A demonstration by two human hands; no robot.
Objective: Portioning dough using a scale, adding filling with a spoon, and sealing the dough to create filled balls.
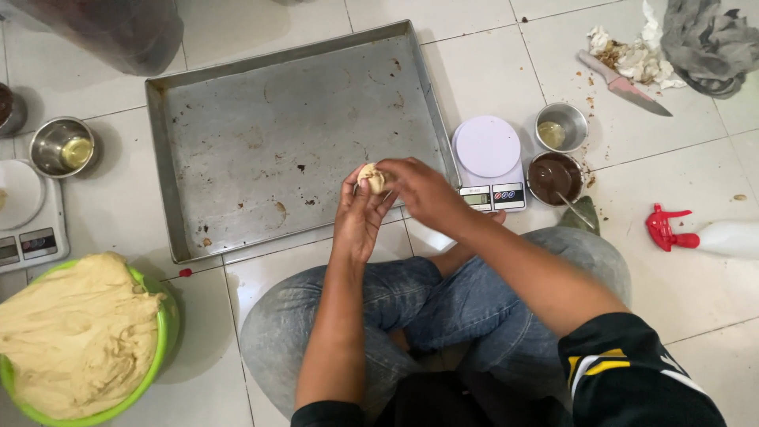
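A small pale dough ball (371,177) rests in the fingers of my left hand (357,215), held above the near edge of a large metal baking tray (237,95). My right hand (423,190) pinches the top of the dough ball from the right side. Both hands hover over my crossed legs in blue jeans. The tray lies on the white tiled floor and carries only crumbs and stains.
A green bowl heaped with yellow dough (75,336) sits at lower left. A white kitchen scale (490,162) stands right of the tray, beside a metal cup of dark filling (553,178) and another cup (561,126). A knife (624,85), cloth and spray bottle (704,236) lie further right.
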